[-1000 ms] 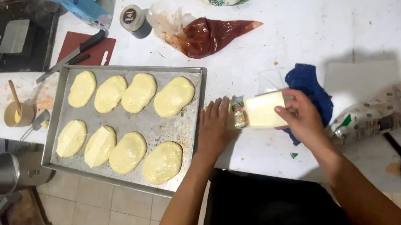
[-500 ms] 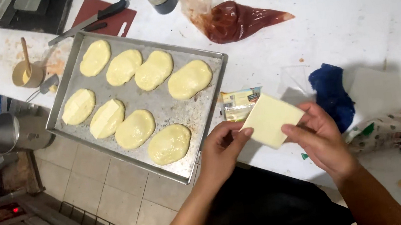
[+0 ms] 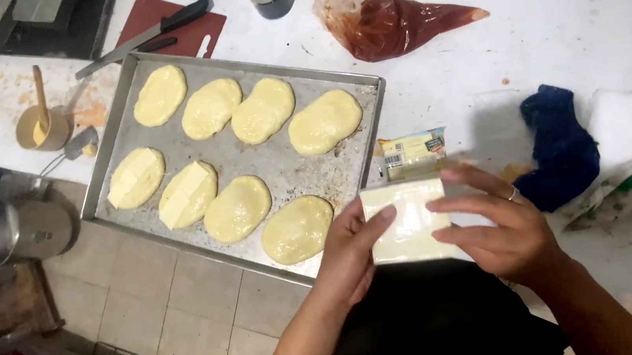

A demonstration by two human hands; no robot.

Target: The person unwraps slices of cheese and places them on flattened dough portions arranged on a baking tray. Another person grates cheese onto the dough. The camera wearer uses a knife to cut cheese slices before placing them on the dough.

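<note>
Hands at the white worktop's (image 3: 553,31) near edge: left hand (image 3: 352,253) and right hand (image 3: 501,232) both pinching a pale yellow square cheese slice (image 3: 408,222), beside the grey metal baking tray (image 3: 308,174) of oval dough pieces (image 3: 298,229). Peeling step, it seems; the next dough piece needs covering.

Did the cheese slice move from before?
Yes. The cheese slice, held in both hands, came toward the person: before it lay beside the tray rim, now it is off the tray's near corner.
</note>
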